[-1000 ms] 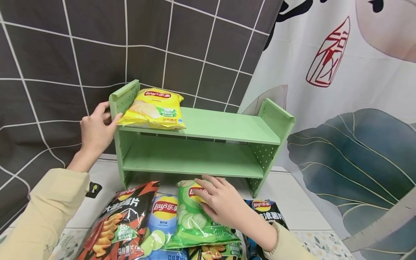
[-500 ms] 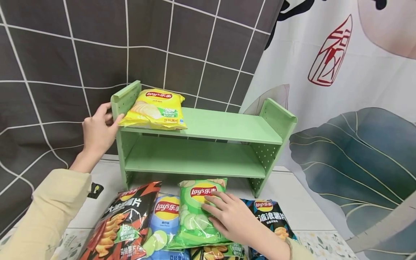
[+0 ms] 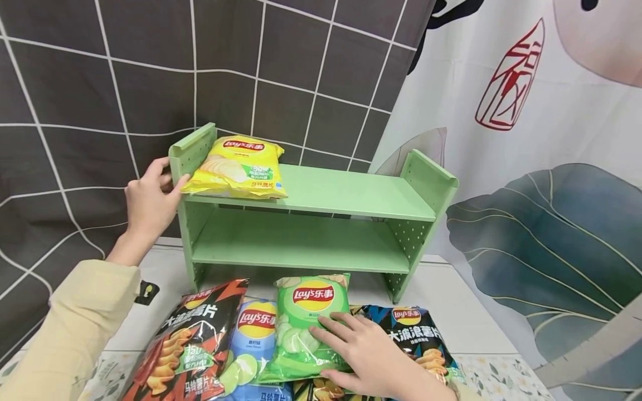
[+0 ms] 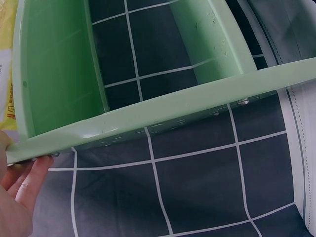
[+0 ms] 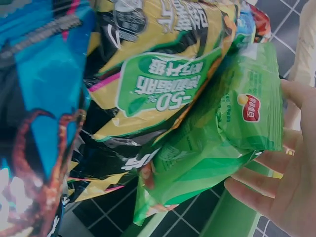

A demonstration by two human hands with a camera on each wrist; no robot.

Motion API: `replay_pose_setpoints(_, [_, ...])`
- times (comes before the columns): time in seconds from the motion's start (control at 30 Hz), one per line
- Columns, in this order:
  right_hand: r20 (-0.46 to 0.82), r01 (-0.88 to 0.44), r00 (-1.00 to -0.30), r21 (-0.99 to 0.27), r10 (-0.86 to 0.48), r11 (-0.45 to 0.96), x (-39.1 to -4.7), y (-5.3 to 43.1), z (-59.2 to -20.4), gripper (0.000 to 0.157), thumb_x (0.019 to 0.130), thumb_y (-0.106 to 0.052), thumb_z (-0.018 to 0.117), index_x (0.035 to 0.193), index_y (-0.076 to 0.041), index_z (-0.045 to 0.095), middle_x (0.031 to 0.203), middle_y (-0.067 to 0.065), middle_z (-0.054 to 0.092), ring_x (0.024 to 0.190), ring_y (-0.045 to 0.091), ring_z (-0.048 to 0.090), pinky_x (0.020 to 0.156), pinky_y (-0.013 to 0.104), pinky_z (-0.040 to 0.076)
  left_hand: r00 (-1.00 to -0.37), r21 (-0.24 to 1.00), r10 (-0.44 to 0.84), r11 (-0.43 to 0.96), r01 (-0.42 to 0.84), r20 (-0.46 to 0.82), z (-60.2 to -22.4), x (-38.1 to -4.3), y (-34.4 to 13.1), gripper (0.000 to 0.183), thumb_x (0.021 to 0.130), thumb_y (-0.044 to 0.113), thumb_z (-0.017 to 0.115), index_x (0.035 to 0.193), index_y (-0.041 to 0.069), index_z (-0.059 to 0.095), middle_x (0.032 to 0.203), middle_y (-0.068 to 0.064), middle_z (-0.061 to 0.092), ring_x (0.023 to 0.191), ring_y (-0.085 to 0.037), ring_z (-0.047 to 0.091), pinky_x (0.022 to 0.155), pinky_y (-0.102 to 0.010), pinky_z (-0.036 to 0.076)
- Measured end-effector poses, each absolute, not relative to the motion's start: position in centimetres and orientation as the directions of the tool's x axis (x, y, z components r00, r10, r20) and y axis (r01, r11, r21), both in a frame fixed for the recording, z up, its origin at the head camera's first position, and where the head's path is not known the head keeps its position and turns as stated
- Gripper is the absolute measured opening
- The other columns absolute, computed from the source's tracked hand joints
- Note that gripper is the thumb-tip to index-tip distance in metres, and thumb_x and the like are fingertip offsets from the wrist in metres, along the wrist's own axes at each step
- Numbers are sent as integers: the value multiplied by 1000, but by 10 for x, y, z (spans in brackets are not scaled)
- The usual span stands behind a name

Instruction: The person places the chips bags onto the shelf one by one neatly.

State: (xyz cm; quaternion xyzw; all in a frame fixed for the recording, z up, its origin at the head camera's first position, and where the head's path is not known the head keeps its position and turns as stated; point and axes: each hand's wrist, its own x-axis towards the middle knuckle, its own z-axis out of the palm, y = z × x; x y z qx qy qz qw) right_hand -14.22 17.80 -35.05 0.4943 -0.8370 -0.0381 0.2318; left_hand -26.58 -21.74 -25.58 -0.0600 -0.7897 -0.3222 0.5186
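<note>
My left hand [image 3: 150,203] grips the left side panel of a green two-tier shelf [image 3: 306,239], with the thumb in front and the fingers on the outer side. Fingertips [image 4: 34,180] show below the panel edge in the left wrist view. A yellow bag of potato chips [image 3: 241,167] leans on the upper tier, close to that thumb. My right hand [image 3: 361,351] lies over the lower right part of a green bag of potato chips [image 3: 311,323], its fingers mostly straight. In the right wrist view the fingers [image 5: 254,192] touch the far side of that bag.
Around the green bag lie a black-and-red chip bag [image 3: 190,345], a blue one [image 3: 256,340], a dark blue one [image 3: 416,340] and a gold-and-black one [image 5: 153,84]. A dark gridded curtain [image 3: 150,67] hangs behind the shelf.
My right hand has slid down and rightward over the green bag, uncovering its logo and more of the dark blue bag. The left hand stays on the shelf panel.
</note>
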Motion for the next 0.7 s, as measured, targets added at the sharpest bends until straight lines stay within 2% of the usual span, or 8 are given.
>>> replay_pose_setpoints(0.47, [306,-802,-422,313,-853,509,-139,178,-356,52,97,-50,47,138,-19,51,133,3,61,121,21,59,84,39,54,-474,477,-263,773,418,841,-255,-265,-217,36,87,10,68,117,-6,60,92,-27,70,80,-48,66,74,-54,40])
replay_pose_setpoints(0.7, [232,-802,-454,314,-860,508,-135,179,-356,69,91,-58,52,144,-16,42,141,7,55,126,25,55,86,42,53,-473,475,-259,772,423,842,-255,-265,-217,36,87,11,68,118,-6,59,92,-27,70,80,-48,66,73,-54,39])
